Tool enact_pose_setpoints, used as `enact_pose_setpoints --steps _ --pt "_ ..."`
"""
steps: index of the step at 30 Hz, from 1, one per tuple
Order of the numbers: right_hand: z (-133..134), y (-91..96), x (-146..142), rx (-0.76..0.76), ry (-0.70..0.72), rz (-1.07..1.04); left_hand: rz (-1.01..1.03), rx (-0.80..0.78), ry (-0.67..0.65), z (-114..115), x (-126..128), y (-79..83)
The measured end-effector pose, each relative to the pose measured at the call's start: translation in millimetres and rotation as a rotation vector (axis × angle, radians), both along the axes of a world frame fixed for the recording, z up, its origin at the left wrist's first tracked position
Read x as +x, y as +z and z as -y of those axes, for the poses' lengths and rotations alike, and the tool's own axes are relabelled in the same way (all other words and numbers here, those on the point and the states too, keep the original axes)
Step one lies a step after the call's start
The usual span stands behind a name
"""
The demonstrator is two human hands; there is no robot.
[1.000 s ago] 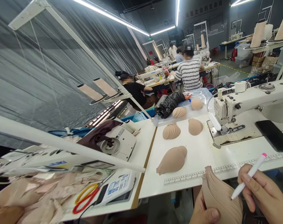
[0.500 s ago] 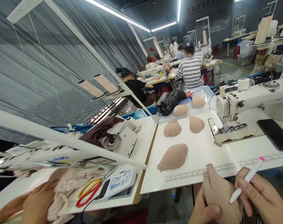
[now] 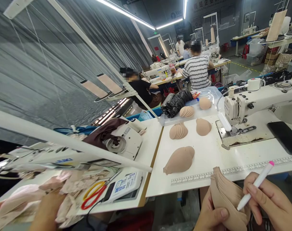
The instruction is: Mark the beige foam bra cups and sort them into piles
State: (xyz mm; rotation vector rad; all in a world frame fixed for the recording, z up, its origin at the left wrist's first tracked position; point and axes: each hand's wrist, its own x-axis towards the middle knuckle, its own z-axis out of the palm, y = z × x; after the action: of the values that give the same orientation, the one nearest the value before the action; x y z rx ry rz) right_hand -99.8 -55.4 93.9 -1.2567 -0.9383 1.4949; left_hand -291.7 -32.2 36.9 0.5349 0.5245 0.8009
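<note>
At the bottom right, my left hand (image 3: pixel 212 215) grips a stack of beige foam bra cups (image 3: pixel 226 195) just below the table's front edge. My right hand (image 3: pixel 271 203) holds a white pen with a pink tip (image 3: pixel 255 184), its lower end resting against the stack. On the white table (image 3: pixel 208 150) lie a larger pile of beige cups (image 3: pixel 179 159), a fanned stack (image 3: pixel 178 131) and a single cup (image 3: pixel 203 126). A white sewing machine (image 3: pixel 258 101) stands at the right.
A black phone (image 3: pixel 284 137) lies beside the machine. A clear tray (image 3: pixel 194 112) at the back holds more cups and a black bag (image 3: pixel 176 102). At the left, a co-worker's arm (image 3: pixel 43 211) handles pink fabric near scissors (image 3: pixel 94 195). Other people sew behind.
The view has shifted slightly. My hands with the stack and pen stay almost where they were. The co-worker's arm has appeared at the lower left and moved over the pink fabric.
</note>
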Motion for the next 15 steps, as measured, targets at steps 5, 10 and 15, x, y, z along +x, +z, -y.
enact_pose_setpoints --steps 5,10,15 --pt "0.0 -8.7 4.4 0.055 -0.033 0.055 -0.002 0.0 -0.007 -1.9 3.5 2.1" --pt "0.9 -6.5 0.2 0.03 0.033 -0.006 0.037 0.026 0.033 -2.5 8.3 5.3" --pt "1.8 -0.8 -1.6 -0.013 -0.04 -0.02 0.032 0.016 0.061 -1.3 7.6 6.4"
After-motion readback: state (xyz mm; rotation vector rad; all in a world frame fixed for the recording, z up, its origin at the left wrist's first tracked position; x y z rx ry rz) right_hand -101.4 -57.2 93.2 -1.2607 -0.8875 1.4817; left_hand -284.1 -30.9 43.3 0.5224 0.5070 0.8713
